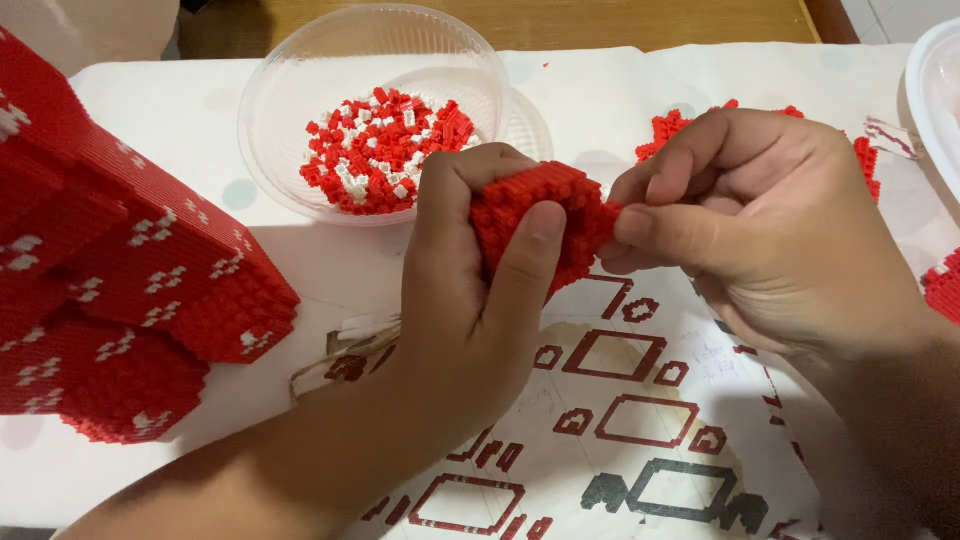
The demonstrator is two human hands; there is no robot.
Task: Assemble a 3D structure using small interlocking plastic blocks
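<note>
A curved red block of tiny bricks (535, 220), studded on its surface, sits upright above the table, clasped between both hands.

The light was bright, even and soft, falling from above. Only faint shadows lay on the white cloth-covered table (180, 110) under the two hands. A mild sheen showed on the far clear plastic bowl (275, 75). Focus was sharp at the centre; the large red-and-white brick block (130, 260) at the near left looked slightly soft.
</note>
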